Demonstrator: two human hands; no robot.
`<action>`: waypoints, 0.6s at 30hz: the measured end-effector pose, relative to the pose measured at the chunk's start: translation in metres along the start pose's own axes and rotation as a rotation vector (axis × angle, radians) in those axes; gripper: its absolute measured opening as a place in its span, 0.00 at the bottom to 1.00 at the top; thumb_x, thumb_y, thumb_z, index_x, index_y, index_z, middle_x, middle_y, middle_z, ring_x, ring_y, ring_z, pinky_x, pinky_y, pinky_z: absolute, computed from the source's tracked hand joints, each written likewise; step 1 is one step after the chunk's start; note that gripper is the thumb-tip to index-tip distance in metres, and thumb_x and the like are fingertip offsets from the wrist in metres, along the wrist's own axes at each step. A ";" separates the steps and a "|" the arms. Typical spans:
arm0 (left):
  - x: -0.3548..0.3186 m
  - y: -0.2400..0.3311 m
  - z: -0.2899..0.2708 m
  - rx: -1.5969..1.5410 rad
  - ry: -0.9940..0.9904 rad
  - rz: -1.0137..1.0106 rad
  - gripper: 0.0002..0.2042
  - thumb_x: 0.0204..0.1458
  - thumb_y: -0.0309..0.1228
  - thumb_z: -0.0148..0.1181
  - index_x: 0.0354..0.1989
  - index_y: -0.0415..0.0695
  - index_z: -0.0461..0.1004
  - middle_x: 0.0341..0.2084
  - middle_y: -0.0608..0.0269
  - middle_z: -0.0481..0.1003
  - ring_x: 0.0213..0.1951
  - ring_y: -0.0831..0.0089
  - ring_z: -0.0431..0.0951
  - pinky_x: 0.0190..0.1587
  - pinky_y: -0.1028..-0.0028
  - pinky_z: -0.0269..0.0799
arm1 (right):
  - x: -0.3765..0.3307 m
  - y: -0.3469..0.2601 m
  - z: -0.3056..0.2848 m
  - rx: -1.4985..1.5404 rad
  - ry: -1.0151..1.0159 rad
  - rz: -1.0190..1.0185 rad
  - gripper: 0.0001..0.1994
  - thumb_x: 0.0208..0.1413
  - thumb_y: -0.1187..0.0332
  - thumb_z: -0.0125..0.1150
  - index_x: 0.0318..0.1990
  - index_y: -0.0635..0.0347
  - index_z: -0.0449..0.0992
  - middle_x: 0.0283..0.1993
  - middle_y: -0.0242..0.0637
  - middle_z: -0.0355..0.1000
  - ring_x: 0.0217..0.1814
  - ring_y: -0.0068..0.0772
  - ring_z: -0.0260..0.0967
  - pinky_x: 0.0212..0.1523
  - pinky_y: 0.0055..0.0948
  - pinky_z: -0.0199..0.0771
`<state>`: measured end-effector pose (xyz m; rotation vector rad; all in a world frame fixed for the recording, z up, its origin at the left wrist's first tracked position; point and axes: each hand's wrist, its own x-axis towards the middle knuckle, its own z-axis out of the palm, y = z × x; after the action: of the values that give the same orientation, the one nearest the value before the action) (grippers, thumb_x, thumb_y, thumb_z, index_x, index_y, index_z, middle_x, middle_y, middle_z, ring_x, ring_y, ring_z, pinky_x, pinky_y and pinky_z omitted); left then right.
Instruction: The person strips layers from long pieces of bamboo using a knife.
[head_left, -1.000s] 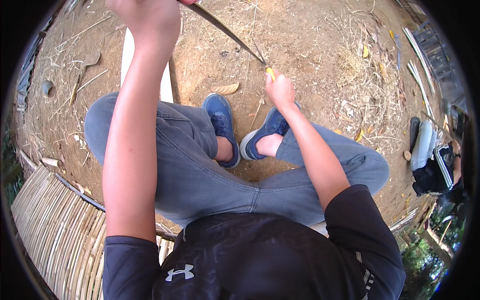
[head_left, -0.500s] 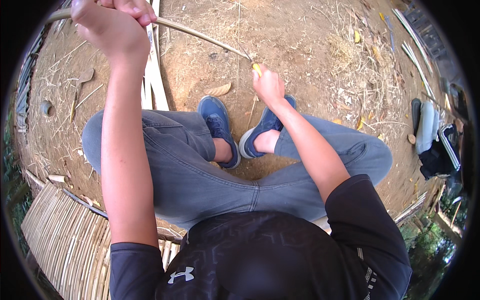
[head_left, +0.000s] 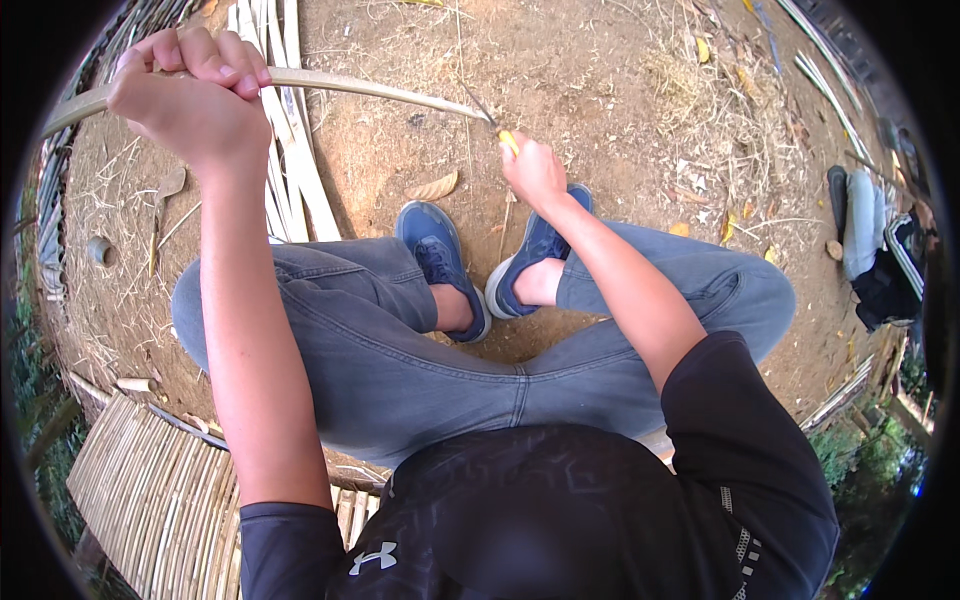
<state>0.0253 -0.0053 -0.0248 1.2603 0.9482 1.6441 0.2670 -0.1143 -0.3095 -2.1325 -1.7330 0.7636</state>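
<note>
Dry dirt [head_left: 380, 160] spreads out ahead, pale slats [head_left: 290, 150] lying at far left. Up there, the left hand [head_left: 192, 108] has its fingers curled round a long, bowed strip [head_left: 360, 87], which stretches rightward to the yellow-handled knife [head_left: 508, 141]. Right hand [head_left: 537, 175] clenches that handle, just beyond the blue shoes [head_left: 436, 250]; whether blade and strip touch, one can't tell.

From afar, I am counting two hands [head_left: 200, 110] [head_left: 535, 172], one yellow-handled knife [head_left: 508, 142], one hand-held pale strip [head_left: 345, 83] and two blue shoes [head_left: 437, 250] [head_left: 545, 243].
</note>
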 end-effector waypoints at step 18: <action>-0.013 0.005 0.014 0.012 0.087 -0.004 0.09 0.51 0.34 0.37 0.19 0.51 0.53 0.08 0.67 0.50 0.10 0.74 0.49 0.14 0.73 0.52 | -0.015 -0.025 0.012 0.162 0.187 -0.149 0.14 0.63 0.59 0.53 0.48 0.59 0.74 0.35 0.52 0.79 0.39 0.56 0.78 0.41 0.52 0.78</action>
<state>0.0399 -0.0181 -0.0220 1.2023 1.0146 1.7035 0.2377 -0.1238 -0.3026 -1.8803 -1.6509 0.6193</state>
